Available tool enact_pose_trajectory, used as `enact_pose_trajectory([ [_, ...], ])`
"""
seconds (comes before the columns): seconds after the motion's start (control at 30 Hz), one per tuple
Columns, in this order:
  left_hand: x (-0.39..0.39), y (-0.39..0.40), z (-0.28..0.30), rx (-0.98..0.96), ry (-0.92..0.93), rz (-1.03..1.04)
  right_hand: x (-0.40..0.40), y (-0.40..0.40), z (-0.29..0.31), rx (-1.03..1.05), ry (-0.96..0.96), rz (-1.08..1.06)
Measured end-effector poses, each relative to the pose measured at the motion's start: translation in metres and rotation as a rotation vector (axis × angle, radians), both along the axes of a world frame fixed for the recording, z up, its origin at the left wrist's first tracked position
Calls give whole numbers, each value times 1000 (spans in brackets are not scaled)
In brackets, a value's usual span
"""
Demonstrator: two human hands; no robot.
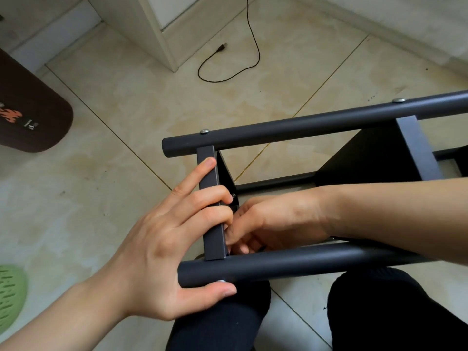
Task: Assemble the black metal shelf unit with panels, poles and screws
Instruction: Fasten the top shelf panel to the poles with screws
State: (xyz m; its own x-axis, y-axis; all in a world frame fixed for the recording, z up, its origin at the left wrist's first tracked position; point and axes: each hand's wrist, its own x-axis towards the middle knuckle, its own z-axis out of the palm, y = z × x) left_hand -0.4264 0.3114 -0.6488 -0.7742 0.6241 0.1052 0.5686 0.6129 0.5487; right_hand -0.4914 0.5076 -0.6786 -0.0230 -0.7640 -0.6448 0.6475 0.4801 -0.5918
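Note:
The black metal shelf unit lies on its side over my knees. Its far pole carries two silver screw heads, one of them near the pole's left end. The near pole runs above my legs. An end panel spans the two poles, and a second panel stands further right. My left hand grips the end panel's edge, fingers curled over it and thumb under the near pole beside a screw. My right hand reaches inside the frame behind that panel; its fingertips are curled and partly hidden.
Beige tiled floor all round. A black USB cable loops on the floor beyond the unit. A white cabinet corner stands at the back. A dark brown mat lies at the left and a green slipper at the lower left.

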Motion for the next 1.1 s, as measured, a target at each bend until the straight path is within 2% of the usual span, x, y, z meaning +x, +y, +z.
enact_pose_trajectory([
  [0.23,0,0,0,0,4,3,0,0,-2,0,42,14],
  [0.4,1,-1,-2,-4,10,1,0,0,3,11,-36,-15],
  [0.6,1,-2,3,-42,2,12,0,15,27,34,91,-13],
  [0.87,14,0,14,-119,-37,111,19,40,80,223,771,190],
  [1.0,31,4,15,41,-223,326,35,51,94,335,1060,303],
  [1.1,47,13,11,281,-368,499,44,57,95,379,1141,310],
])
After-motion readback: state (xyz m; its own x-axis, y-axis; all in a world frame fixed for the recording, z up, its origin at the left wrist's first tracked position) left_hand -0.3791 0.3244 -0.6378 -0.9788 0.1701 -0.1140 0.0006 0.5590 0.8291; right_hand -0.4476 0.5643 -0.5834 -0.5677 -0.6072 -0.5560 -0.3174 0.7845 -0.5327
